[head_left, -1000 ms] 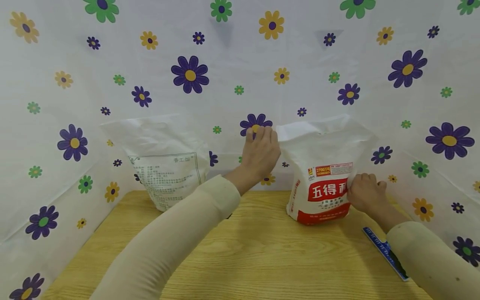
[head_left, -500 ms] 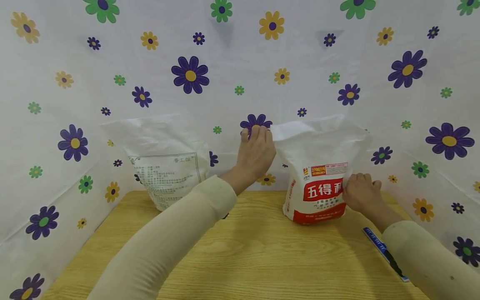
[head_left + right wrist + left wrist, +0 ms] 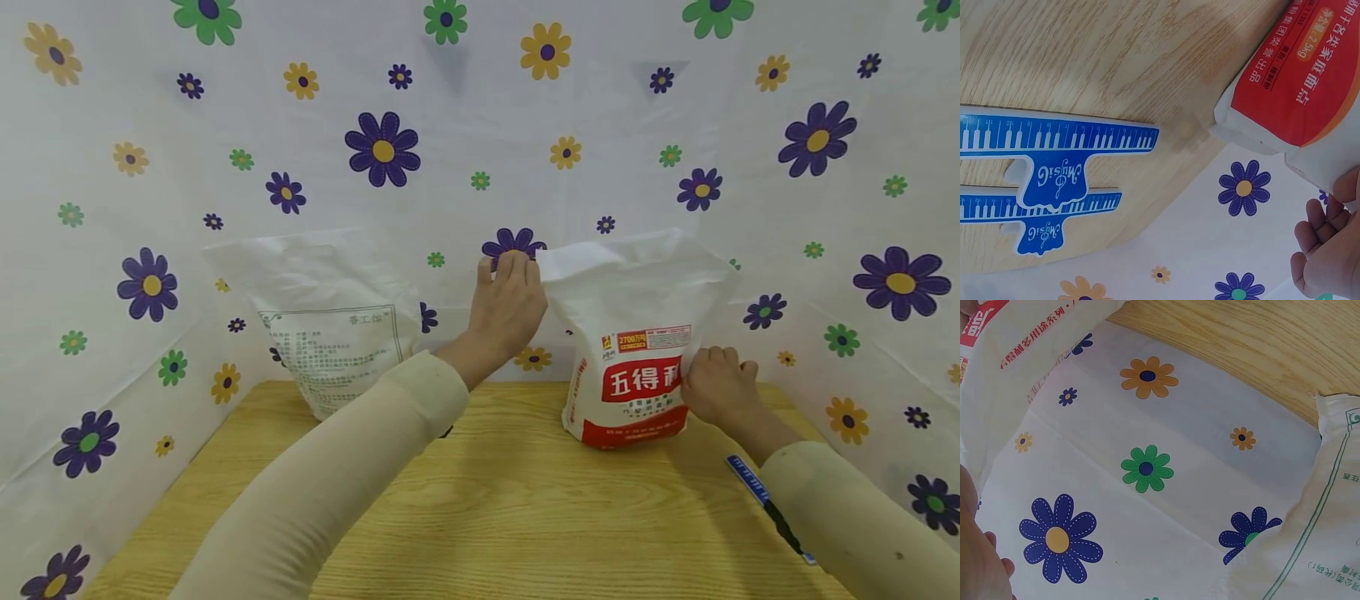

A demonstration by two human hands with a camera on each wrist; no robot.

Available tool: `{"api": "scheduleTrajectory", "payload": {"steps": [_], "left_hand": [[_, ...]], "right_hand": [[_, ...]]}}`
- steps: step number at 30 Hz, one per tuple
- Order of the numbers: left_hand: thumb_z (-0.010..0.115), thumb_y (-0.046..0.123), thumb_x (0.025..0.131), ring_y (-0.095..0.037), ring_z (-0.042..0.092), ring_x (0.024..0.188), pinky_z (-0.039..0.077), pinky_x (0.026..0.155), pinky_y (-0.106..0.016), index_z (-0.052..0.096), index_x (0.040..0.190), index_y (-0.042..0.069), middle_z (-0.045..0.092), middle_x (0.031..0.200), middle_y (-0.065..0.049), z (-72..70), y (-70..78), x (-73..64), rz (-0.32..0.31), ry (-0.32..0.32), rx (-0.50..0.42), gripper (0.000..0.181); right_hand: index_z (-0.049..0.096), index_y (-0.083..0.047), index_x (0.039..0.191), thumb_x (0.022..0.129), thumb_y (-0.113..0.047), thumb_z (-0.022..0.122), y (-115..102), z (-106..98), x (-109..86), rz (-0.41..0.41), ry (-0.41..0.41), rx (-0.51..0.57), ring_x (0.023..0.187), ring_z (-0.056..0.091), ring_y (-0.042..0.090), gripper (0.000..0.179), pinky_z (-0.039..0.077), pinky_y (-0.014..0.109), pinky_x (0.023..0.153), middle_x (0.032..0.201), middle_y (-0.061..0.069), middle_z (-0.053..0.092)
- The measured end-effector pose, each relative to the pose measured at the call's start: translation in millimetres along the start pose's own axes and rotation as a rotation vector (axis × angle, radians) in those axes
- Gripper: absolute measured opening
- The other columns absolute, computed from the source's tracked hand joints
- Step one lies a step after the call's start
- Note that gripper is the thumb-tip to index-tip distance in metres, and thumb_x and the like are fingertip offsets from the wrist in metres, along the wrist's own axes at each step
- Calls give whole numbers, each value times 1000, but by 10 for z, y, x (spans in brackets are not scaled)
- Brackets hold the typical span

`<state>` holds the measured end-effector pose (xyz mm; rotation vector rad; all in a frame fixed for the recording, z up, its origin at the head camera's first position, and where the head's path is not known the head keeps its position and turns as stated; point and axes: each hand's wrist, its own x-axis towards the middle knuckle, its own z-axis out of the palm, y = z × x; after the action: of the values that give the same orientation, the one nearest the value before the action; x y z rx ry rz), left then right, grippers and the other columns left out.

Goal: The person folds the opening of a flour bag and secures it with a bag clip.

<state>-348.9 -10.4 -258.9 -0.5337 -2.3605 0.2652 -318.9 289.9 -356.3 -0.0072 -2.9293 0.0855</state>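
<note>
A white flour bag [image 3: 641, 367] with red print stands upright on the table, its top folded flat and crumpled. My left hand [image 3: 508, 304] grips its upper left corner, fingers curled over the edge. In the left wrist view this hand [image 3: 982, 544] shows at the left, beside the bag's side [image 3: 1041, 350]. My right hand [image 3: 722, 385] holds the bag's right side lower down. The right wrist view shows curled fingers [image 3: 1325, 228] at the bag's edge, with the thumb side against the bag.
Another white bag [image 3: 330, 333] with green print stands back left. Two blue rulers [image 3: 1057, 169] with piano-key print lie right of the flour bag, partly under my right sleeve in the head view. A flowered sheet [image 3: 450, 108] encloses the wooden table [image 3: 487, 517].
The flour bag has shifted left by a small amount, and both hands have moved along with it. The other bag has stayed put.
</note>
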Motion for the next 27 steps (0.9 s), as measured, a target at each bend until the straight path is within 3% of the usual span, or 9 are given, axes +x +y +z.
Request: {"api": "scheduleTrajectory", "payload": {"steps": [15, 27], "left_hand": [[37, 23, 104, -27, 41, 107, 29, 99, -47, 51, 107, 2, 48, 108, -7, 13, -62, -21, -23, -15, -20, 25], [37, 22, 103, -28, 42, 103, 28, 97, -48, 51, 108, 0, 50, 102, -9, 44, -141, -53, -30, -8, -30, 26]], "right_hand": [[47, 18, 112, 96, -19, 52, -72, -8, 0, -9, -18, 13, 102, 45, 47, 40, 37, 64, 87, 107, 33, 52], [48, 15, 106, 94, -18, 54, -132, 4, 12, -16, -21, 23, 100, 46, 45, 36, 37, 63, 86, 101, 29, 52]]}}
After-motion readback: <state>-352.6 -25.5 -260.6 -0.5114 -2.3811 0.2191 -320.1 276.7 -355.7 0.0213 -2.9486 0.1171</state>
